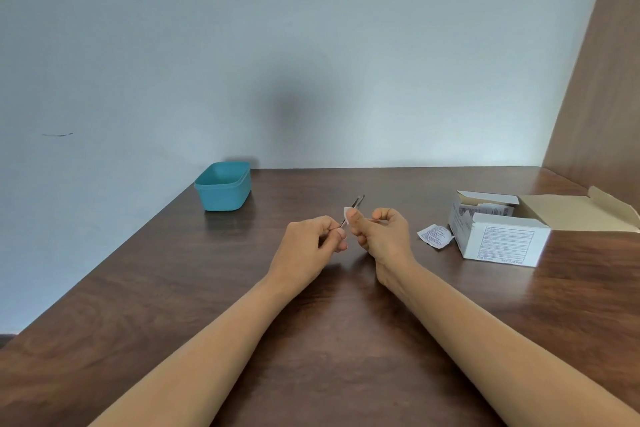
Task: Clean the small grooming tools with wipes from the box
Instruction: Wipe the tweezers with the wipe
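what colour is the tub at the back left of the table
Teal blue tub, head view.

The white wipe box reads "REF 326900" along its lower edge; other print is illegible.

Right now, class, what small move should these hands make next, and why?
Probably slide the wipe up toward the far tip: the right hand pinches it round the thin metal tool just above where the left hand grips it, leaving the upper length uncovered.

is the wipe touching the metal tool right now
Touching. The head view shows the right hand pinching the white wipe against the metal tool, with no gap between them.
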A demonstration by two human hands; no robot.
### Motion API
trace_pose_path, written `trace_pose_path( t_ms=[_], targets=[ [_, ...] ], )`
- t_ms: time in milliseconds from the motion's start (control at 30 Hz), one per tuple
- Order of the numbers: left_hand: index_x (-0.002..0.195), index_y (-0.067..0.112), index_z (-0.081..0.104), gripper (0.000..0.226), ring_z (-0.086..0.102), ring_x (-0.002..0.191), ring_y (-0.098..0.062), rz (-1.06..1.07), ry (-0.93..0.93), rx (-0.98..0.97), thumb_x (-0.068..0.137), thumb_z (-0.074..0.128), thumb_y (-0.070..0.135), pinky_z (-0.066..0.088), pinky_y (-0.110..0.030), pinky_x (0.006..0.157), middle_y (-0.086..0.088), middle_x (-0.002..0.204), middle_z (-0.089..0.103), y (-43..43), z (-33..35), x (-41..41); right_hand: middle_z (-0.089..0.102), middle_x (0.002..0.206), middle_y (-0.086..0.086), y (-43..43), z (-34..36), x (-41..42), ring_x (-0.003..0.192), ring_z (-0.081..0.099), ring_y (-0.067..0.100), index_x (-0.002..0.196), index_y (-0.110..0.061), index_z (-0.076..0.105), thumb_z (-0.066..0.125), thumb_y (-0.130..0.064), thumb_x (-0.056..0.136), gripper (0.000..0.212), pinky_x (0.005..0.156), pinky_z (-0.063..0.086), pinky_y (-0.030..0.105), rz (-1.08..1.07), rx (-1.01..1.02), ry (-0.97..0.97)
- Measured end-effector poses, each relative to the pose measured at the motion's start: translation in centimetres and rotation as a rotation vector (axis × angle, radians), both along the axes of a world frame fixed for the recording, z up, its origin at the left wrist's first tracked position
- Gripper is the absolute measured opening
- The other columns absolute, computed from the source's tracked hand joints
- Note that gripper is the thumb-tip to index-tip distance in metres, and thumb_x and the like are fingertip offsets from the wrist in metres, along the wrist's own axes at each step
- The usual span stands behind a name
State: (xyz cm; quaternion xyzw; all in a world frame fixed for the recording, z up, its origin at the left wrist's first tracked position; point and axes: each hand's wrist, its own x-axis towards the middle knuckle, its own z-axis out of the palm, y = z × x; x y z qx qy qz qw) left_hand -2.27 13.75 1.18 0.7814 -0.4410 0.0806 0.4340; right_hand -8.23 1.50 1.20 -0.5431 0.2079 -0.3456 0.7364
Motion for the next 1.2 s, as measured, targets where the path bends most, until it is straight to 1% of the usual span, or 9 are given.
trace_pose_path(
  t_ms=[267,467,533,633,733,867,1000,1133,1200],
  targets=[
    [0.081,0.014,0.068,0.019,0.065,0.072,0.004,-0.013,-0.039,0.063,0.094,0.056,0.023,0.051,-0.017,0.071,0.012,0.074,0.073,-0.1,-0.1,-0.3,0.057,0.065,0.000,-0.5,-0.1,0.1,0.061,0.055,0.011,0.080,-0.020,0.033,0.074,-0.018,0.081,0.042,0.062,0.037,0.024,-0.048,-0.092,0.050],
    [0.086,0.014,0.068,0.017,0.067,0.075,0.003,0.017,-0.040,0.068,0.094,0.058,0.026,0.055,-0.027,0.075,0.009,0.078,0.073,0.3,-0.1,0.2,0.068,0.072,0.008,0.7,-0.9,0.3,0.076,0.063,0.023,0.078,-0.019,0.036,0.071,-0.020,0.082,0.035,0.084,0.049,0.042,0.037,-0.262,0.140],
    [0.087,0.015,0.068,0.017,0.067,0.076,0.002,0.017,-0.038,0.082,0.094,0.058,0.027,0.055,-0.029,0.076,0.009,0.079,0.073,0.4,-0.1,0.2,0.069,0.072,0.009,0.5,-0.7,0.2,0.073,0.063,0.023,0.077,-0.019,0.037,0.073,-0.021,0.080,0.036,0.080,0.049,0.041,0.056,-0.284,0.172],
    [0.086,0.014,0.068,0.017,0.067,0.076,0.002,0.017,-0.038,0.081,0.094,0.059,0.027,0.055,-0.029,0.076,0.009,0.080,0.073,0.4,-0.1,0.2,0.060,0.059,0.002,0.0,-0.3,0.1,0.061,0.057,0.015,0.072,-0.019,0.037,0.075,-0.019,0.079,0.039,0.057,0.040,0.025,0.106,-0.274,0.205],
    [0.087,0.014,0.068,0.016,0.067,0.076,0.004,0.010,-0.032,0.069,0.093,0.059,0.025,0.054,-0.025,0.077,0.009,0.080,0.073,0.4,-0.2,0.2,0.055,0.056,-0.001,-0.4,0.0,-0.1,0.058,0.058,0.012,0.071,-0.020,0.035,0.077,-0.017,0.078,0.043,0.045,0.032,0.017,0.162,-0.233,0.211],
    [0.086,0.017,0.069,0.016,0.065,0.075,0.006,0.011,-0.045,0.062,0.094,0.058,0.024,0.053,-0.020,0.075,0.014,0.077,0.071,0.2,0.1,0.1,0.058,0.057,0.002,-0.3,-0.2,0.0,0.048,0.054,0.005,0.073,-0.017,0.037,0.076,-0.010,0.078,0.040,0.047,0.036,0.013,0.096,-0.209,0.090],
    [0.085,0.016,0.068,0.017,0.066,0.073,0.005,-0.016,-0.041,0.087,0.094,0.057,0.025,0.053,-0.023,0.077,0.012,0.076,0.073,0.2,0.2,-0.1,0.057,0.060,0.003,-1.1,0.0,0.1,0.046,0.052,0.002,0.073,-0.018,0.035,0.076,-0.012,0.079,0.041,0.052,0.036,0.016,-0.035,-0.153,0.010],
    [0.085,0.015,0.071,0.017,0.068,0.070,0.003,-0.018,0.055,0.019,0.093,0.058,0.022,0.055,-0.021,0.076,0.010,0.073,0.073,0.0,0.1,-0.6,0.060,0.054,-0.003,-2.6,0.5,-0.1,0.048,0.054,0.004,0.069,-0.021,0.032,0.073,-0.011,0.081,0.044,0.042,0.036,0.014,-0.021,0.146,-0.111],
    [0.086,0.012,0.072,0.018,0.070,0.068,-0.002,-0.010,0.192,-0.089,0.093,0.057,0.017,0.054,-0.016,0.071,0.005,0.072,0.074,0.0,0.3,-0.6,0.062,0.055,-0.004,-3.1,0.7,-0.2,0.047,0.056,0.003,0.073,-0.020,0.042,0.069,-0.011,0.084,0.031,0.042,0.038,0.014,0.078,0.351,-0.204]
  ],
)
